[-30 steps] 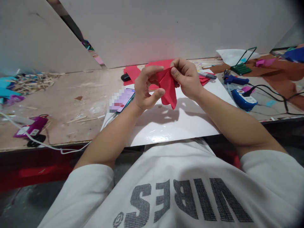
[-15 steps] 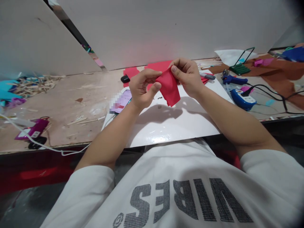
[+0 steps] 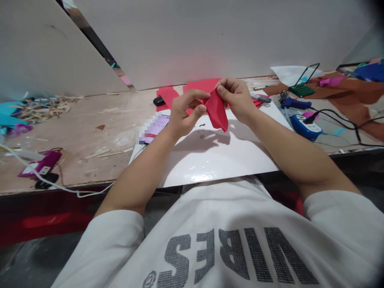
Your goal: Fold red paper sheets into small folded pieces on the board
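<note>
Both my hands hold a folded piece of red paper point(image 3: 216, 111) above a glossy white board point(image 3: 207, 168). My left hand point(image 3: 187, 112) pinches its left upper edge between thumb and fingers. At its top right corner, my right hand point(image 3: 235, 98) has thumb and fingertips pressed on it. The paper hangs down in narrow, pointed folds. Behind the hands lie more red sheets point(image 3: 196, 85). A phone point(image 3: 156, 127) with its screen lit rests on the board's left edge, close to my left wrist.
A blue glue gun point(image 3: 297, 103) and a blue power socket point(image 3: 306, 127) with black cables lie at right. A grey-handled cutter point(image 3: 261, 98) sits past my right hand. Wood slivers point(image 3: 49, 108), a purple device point(image 3: 42, 164) and a white cable point(image 3: 60, 183) are at left.
The red paper has turned from a broad flat face to narrower, layered folds. My left hand has shifted slightly right, nearer my right hand.
</note>
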Available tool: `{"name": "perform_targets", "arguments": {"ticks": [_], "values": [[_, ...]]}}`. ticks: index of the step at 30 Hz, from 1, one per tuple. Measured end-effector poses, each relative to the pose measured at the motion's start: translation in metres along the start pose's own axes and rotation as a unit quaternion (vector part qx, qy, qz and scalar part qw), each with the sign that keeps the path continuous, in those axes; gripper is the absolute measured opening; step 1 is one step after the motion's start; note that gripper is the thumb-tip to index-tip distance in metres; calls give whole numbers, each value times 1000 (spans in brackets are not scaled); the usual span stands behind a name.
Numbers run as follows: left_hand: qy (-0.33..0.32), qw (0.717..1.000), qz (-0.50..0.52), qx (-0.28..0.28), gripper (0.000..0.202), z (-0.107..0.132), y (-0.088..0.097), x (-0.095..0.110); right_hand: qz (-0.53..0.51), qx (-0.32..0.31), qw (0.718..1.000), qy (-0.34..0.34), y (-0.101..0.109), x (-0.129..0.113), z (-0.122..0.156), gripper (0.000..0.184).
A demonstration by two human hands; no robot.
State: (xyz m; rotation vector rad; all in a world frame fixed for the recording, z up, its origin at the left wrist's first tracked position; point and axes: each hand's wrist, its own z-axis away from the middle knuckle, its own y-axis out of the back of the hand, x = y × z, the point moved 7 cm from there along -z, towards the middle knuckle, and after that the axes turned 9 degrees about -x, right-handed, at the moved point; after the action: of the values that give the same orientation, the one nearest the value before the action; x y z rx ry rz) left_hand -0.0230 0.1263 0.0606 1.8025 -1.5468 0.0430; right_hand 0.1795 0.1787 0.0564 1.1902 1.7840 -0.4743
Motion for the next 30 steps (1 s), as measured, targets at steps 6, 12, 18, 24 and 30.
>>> {"name": "perform_targets", "arguments": {"ticks": [6, 12, 18, 24, 30], "values": [[-3, 1000, -24, -21, 75, 3, -4, -1, -49, -13, 998, -38, -7, -7, 8, 86], [14, 995, -70, 67, 49, 6, -3, 0, -12, -13, 999, -29, -19, 1, 9, 75], [17, 991, -108, 78, 46, 5, -1, 2, -43, -8, 998, -41, -25, 1, 10, 69], [19, 990, -116, 78, 53, 6, 4, -2, 3, 2, 1000, -20, -26, 1, 11, 56], [14, 987, -133, 84, 56, 8, 4, -2, 221, -43, 972, 72, -30, -28, 21, 31]]}}
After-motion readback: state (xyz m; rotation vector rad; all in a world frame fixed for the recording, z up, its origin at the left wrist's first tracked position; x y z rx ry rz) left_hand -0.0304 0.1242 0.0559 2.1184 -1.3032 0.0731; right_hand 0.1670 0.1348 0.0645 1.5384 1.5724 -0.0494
